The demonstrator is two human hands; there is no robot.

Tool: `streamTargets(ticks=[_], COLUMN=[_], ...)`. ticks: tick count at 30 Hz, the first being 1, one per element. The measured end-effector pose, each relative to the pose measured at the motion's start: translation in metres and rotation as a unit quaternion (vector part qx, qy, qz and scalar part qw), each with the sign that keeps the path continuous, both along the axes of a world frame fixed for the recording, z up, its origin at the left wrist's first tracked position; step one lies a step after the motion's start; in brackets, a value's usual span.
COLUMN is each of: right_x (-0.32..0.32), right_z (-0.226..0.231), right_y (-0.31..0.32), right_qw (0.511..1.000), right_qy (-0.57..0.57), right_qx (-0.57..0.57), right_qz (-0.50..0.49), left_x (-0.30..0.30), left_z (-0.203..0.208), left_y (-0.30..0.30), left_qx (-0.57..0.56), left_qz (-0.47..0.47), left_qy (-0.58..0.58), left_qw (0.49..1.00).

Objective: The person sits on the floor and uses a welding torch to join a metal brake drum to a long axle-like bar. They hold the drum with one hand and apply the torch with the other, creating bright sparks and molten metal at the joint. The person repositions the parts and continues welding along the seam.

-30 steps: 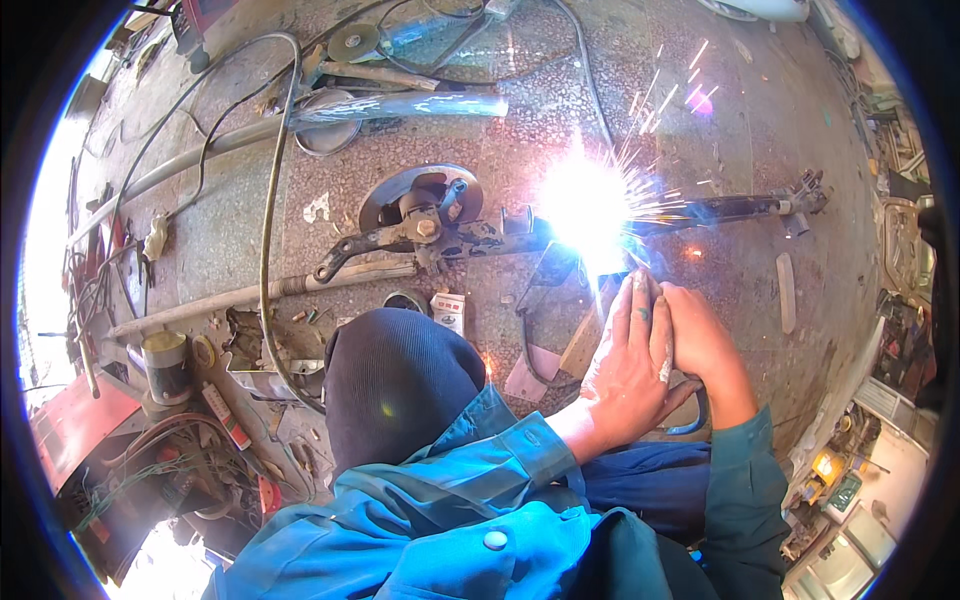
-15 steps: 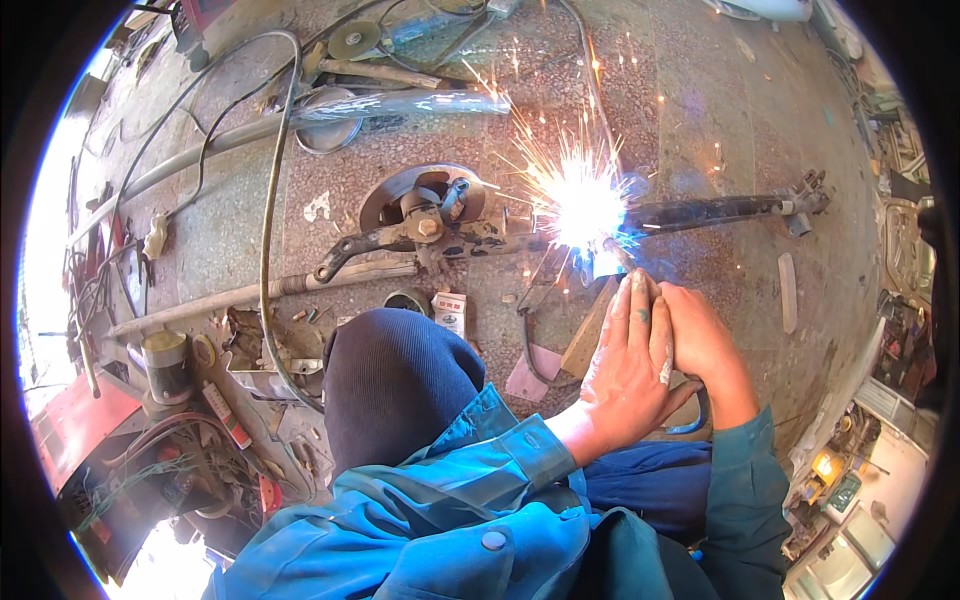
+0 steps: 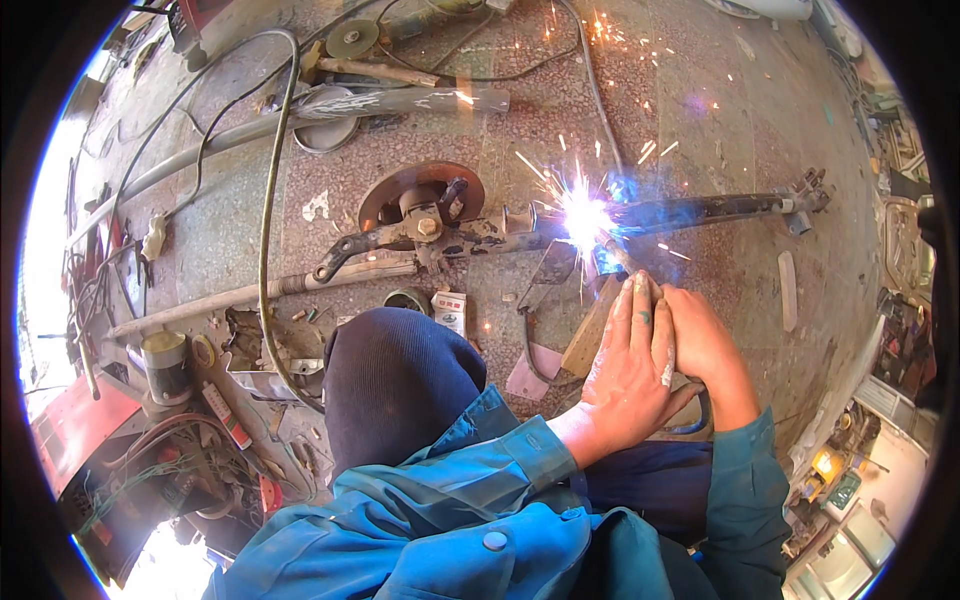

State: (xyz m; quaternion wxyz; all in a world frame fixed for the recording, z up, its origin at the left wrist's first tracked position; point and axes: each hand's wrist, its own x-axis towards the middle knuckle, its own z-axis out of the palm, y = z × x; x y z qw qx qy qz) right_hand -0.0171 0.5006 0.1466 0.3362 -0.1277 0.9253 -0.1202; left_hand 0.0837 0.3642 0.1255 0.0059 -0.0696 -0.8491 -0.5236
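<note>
At the centre right, a bright welding arc (image 3: pixel 588 215) burns on a dark metal suspension arm (image 3: pixel 700 211) lying across the floor. The neck of a welding torch (image 3: pixel 622 258) reaches from my hands to the arc. My right hand (image 3: pixel 705 335) is closed around the torch, whose handle is mostly hidden. My left hand (image 3: pixel 632 360) lies against the right one, its fingers stretched out along it near the torch neck. Left of the arc, the metal part carries a round brake disc (image 3: pixel 420 192) and a bolted bracket (image 3: pixel 428 228). Glare hides the weld spot.
A wooden block (image 3: pixel 592 328) and a pink piece (image 3: pixel 534 371) lie before my hands. A long grey pipe (image 3: pixel 420 102), an angle grinder (image 3: pixel 352 38) and a looping cable (image 3: pixel 268 220) are farther left. My knee (image 3: pixel 400 385) is close by; a can (image 3: pixel 167 367) stands left.
The arc's glare has shrunk and shifted slightly. Fewer sparks fly around it, and loose sparks now scatter at the far side of the floor. My hands have hardly moved.
</note>
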Motion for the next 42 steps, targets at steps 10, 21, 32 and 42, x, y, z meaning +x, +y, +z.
streamTargets(ticks=[10,21,32,42], right_x=[0.0,0.001,0.0,0.001], right_z=[0.001,0.0,0.01,0.002], right_y=[0.004,0.002,-0.007,0.006], right_qw=[1.0,1.0,1.0,1.0], right_qy=[-0.001,-0.007,-0.017,-0.01], right_qx=[-0.001,0.005,0.004,0.0], right_qz=[0.002,-0.011,-0.004,-0.002], left_x=[0.0,0.002,0.003,0.001], left_z=[-0.004,-0.002,0.001,0.0], left_y=[0.004,0.003,0.001,0.005], left_qx=[-0.004,0.003,-0.01,-0.015], left_qz=[-0.013,0.004,0.0,-0.006], left_qy=[0.007,0.003,0.0,0.014], left_qw=[1.0,1.0,1.0,1.0])
